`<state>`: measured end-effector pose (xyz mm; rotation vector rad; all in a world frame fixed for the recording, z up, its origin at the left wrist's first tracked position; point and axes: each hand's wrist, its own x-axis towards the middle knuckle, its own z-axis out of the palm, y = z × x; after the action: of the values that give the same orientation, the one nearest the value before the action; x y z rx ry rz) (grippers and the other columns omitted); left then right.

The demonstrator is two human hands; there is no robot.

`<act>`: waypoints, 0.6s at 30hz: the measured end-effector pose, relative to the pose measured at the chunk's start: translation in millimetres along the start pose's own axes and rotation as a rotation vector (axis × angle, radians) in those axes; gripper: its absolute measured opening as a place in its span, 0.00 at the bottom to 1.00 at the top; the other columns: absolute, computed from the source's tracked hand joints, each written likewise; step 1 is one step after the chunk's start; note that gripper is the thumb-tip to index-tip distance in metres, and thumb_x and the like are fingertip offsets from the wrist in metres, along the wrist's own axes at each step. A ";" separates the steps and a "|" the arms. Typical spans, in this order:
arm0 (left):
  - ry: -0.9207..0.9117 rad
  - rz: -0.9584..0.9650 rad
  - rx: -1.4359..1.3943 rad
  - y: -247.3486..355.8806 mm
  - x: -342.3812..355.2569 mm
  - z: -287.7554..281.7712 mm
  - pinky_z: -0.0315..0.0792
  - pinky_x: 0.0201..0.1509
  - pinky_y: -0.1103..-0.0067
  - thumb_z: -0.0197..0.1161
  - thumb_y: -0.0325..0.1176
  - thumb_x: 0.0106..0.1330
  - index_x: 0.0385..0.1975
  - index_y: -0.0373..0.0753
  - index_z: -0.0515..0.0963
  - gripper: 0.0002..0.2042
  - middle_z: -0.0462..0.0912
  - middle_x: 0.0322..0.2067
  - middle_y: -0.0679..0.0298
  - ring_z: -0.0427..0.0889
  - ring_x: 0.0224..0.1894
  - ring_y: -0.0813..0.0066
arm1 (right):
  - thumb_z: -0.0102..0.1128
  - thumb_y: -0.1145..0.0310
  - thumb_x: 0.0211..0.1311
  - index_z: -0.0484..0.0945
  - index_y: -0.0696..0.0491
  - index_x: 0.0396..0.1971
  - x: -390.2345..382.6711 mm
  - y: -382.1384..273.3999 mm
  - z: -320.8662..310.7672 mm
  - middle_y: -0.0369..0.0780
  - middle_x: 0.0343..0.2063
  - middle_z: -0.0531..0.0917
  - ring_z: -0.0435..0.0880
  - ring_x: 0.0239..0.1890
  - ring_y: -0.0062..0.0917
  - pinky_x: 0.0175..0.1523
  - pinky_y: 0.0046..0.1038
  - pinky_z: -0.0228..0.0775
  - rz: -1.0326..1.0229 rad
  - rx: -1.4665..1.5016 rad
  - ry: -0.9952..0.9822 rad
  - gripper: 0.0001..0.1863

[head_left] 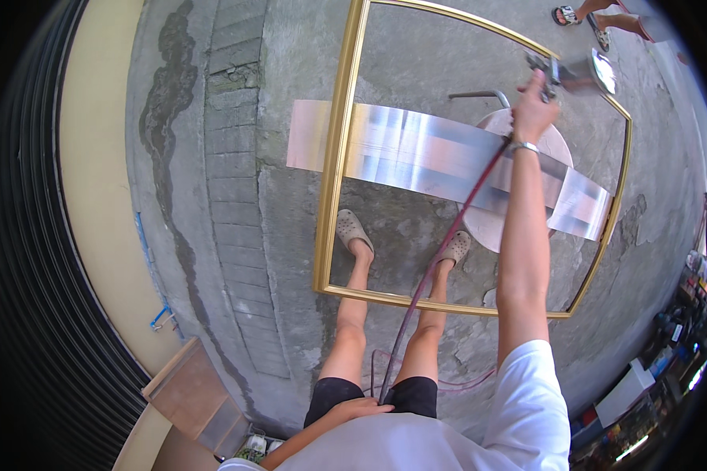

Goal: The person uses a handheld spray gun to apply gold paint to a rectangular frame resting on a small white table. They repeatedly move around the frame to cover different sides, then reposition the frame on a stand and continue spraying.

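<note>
My right hand [532, 114] is stretched far out, closed round the handle of a spray gun [556, 72] with a shiny metal cup, somewhat blurred. From its grip a dark red hose [448, 239] runs down toward my lap. There my left hand [361, 408] is closed at the hose, its fingers partly hidden. Beneath my right arm lies a large gold rectangular frame [336, 161], with the gun over its far right corner. The frame rests across a long shiny metal sheet [416, 149], which lies on a round pale stool top [491, 228].
My feet in beige clogs [353, 231] stand inside the frame's outline as seen from above. Loose hose [467, 386] trails on the concrete floor [291, 235]. Another person's sandalled feet [599, 35] are at the far right. A wooden board [192, 385] leans at lower left; clutter lines the right.
</note>
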<state>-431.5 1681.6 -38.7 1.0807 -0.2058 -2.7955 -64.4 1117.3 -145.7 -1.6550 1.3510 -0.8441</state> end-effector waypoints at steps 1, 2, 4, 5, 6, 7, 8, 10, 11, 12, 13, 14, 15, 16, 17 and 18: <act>0.002 0.019 -0.001 0.2 -1.6 -1.2 0.74 0.59 0.61 0.48 0.69 0.66 0.50 0.22 0.79 0.44 0.80 0.53 0.35 0.82 0.55 0.45 | 0.62 0.44 0.68 0.80 0.59 0.15 -10.7 -4.0 18.9 0.37 0.08 0.75 0.73 0.07 0.22 0.14 0.25 0.63 0.008 0.051 -0.060 0.32; 0.002 0.050 0.001 0.5 -3.4 -1.2 0.74 0.59 0.61 0.48 0.69 0.66 0.50 0.22 0.79 0.44 0.80 0.53 0.35 0.82 0.55 0.45 | 0.62 0.44 0.68 0.79 0.59 0.15 -22.0 -8.7 35.7 0.36 0.08 0.75 0.73 0.07 0.21 0.14 0.25 0.62 0.023 0.065 -0.106 0.32; 0.003 0.133 0.015 0.0 -6.1 -0.9 0.74 0.59 0.61 0.48 0.69 0.66 0.50 0.22 0.79 0.44 0.80 0.53 0.35 0.81 0.55 0.45 | 0.62 0.43 0.68 0.79 0.59 0.15 -43.4 -19.7 64.0 0.36 0.08 0.76 0.73 0.08 0.20 0.14 0.26 0.61 0.011 0.083 -0.208 0.33; 0.008 0.173 0.022 -0.3 -6.8 -0.6 0.74 0.59 0.61 0.48 0.69 0.66 0.50 0.22 0.79 0.44 0.79 0.53 0.35 0.81 0.56 0.45 | 0.62 0.43 0.68 0.80 0.60 0.16 -53.1 -25.3 77.1 0.36 0.09 0.76 0.73 0.08 0.20 0.15 0.26 0.62 -0.008 0.093 -0.258 0.33; 0.012 0.217 0.031 -1.2 -7.3 -0.2 0.74 0.59 0.61 0.48 0.69 0.66 0.50 0.22 0.79 0.44 0.79 0.53 0.35 0.81 0.56 0.45 | 0.62 0.44 0.68 0.80 0.59 0.17 -63.0 -30.4 89.4 0.36 0.10 0.78 0.73 0.08 0.19 0.15 0.25 0.61 -0.022 0.092 -0.291 0.31; 0.025 0.259 0.041 -1.7 -7.0 0.0 0.74 0.59 0.61 0.47 0.69 0.66 0.50 0.22 0.79 0.44 0.79 0.53 0.35 0.81 0.56 0.45 | 0.62 0.46 0.69 0.80 0.57 0.18 -72.7 -35.1 100.7 0.35 0.12 0.79 0.73 0.09 0.19 0.15 0.25 0.60 -0.035 0.092 -0.323 0.29; 0.042 0.336 0.130 -2.5 -6.5 0.3 0.73 0.59 0.61 0.47 0.69 0.67 0.50 0.22 0.79 0.44 0.79 0.54 0.35 0.81 0.56 0.45 | 0.61 0.47 0.70 0.80 0.56 0.20 -80.8 -39.3 108.9 0.35 0.13 0.80 0.72 0.09 0.18 0.15 0.25 0.59 -0.031 0.073 -0.351 0.27; 0.053 0.317 0.065 -2.4 -4.2 0.3 0.73 0.60 0.61 0.47 0.69 0.67 0.50 0.22 0.79 0.44 0.79 0.54 0.35 0.81 0.56 0.45 | 0.62 0.47 0.69 0.82 0.57 0.21 -93.3 -46.1 119.7 0.36 0.14 0.81 0.73 0.09 0.18 0.15 0.24 0.60 -0.062 0.190 -0.476 0.27; 0.026 0.303 0.066 -1.3 -2.6 -0.4 0.73 0.60 0.61 0.47 0.68 0.67 0.50 0.22 0.79 0.44 0.80 0.54 0.36 0.81 0.56 0.45 | 0.62 0.47 0.69 0.82 0.58 0.22 -95.2 -48.3 122.0 0.36 0.14 0.81 0.73 0.10 0.18 0.15 0.24 0.60 -0.061 0.222 -0.544 0.27; 0.014 0.251 0.034 0.1 -2.2 -0.6 0.73 0.60 0.62 0.47 0.68 0.67 0.50 0.22 0.79 0.44 0.80 0.53 0.36 0.81 0.56 0.45 | 0.62 0.46 0.68 0.83 0.58 0.23 -95.7 -50.0 124.1 0.38 0.15 0.82 0.77 0.13 0.22 0.21 0.28 0.64 -0.037 0.197 -0.580 0.27; -0.015 0.209 0.017 2.8 -1.7 -2.6 0.73 0.60 0.62 0.47 0.68 0.67 0.50 0.22 0.79 0.44 0.80 0.53 0.36 0.81 0.56 0.45 | 0.63 0.45 0.67 0.84 0.58 0.23 -94.3 -51.0 125.5 0.41 0.15 0.83 0.81 0.17 0.26 0.26 0.31 0.69 -0.004 0.155 -0.625 0.28; -0.024 0.178 0.005 5.9 -3.2 -3.8 0.73 0.60 0.62 0.47 0.68 0.66 0.50 0.21 0.79 0.44 0.80 0.53 0.36 0.81 0.56 0.45 | 0.63 0.44 0.67 0.85 0.58 0.24 -91.0 -50.6 124.2 0.43 0.16 0.83 0.84 0.21 0.31 0.31 0.35 0.73 0.001 0.140 -0.679 0.28; -0.033 0.147 -0.008 9.8 -5.7 -5.4 0.73 0.60 0.62 0.47 0.68 0.66 0.50 0.21 0.79 0.44 0.81 0.52 0.36 0.81 0.56 0.45 | 0.63 0.44 0.67 0.85 0.59 0.25 -86.9 -49.6 123.7 0.45 0.16 0.84 0.85 0.22 0.34 0.32 0.36 0.74 -0.022 0.037 -0.604 0.28; -0.021 0.129 -0.015 13.8 -9.7 -7.6 0.73 0.60 0.62 0.47 0.69 0.66 0.50 0.20 0.78 0.45 0.81 0.52 0.37 0.81 0.56 0.45 | 0.63 0.45 0.67 0.85 0.60 0.25 -80.2 -48.4 123.6 0.46 0.17 0.84 0.85 0.23 0.38 0.32 0.38 0.74 -0.075 -0.037 -0.536 0.28; -0.014 0.106 -0.020 18.6 -14.4 -10.5 0.73 0.61 0.62 0.48 0.69 0.65 0.50 0.19 0.78 0.45 0.81 0.51 0.37 0.81 0.56 0.46 | 0.63 0.45 0.67 0.84 0.61 0.26 -72.5 -45.5 120.7 0.48 0.18 0.84 0.85 0.23 0.41 0.33 0.39 0.74 -0.130 -0.131 -0.469 0.28; -0.017 0.075 -0.035 23.5 -19.7 -13.6 0.73 0.61 0.63 0.48 0.69 0.64 0.51 0.19 0.78 0.46 0.81 0.52 0.37 0.81 0.57 0.46 | 0.62 0.46 0.67 0.84 0.62 0.27 -65.4 -40.7 115.0 0.48 0.18 0.83 0.85 0.24 0.44 0.34 0.40 0.74 -0.166 -0.124 -0.381 0.29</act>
<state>-406.0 1661.0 -31.6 1.0200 -0.1936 -2.7327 41.3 1205.6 -159.8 -1.9294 1.0288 -0.5082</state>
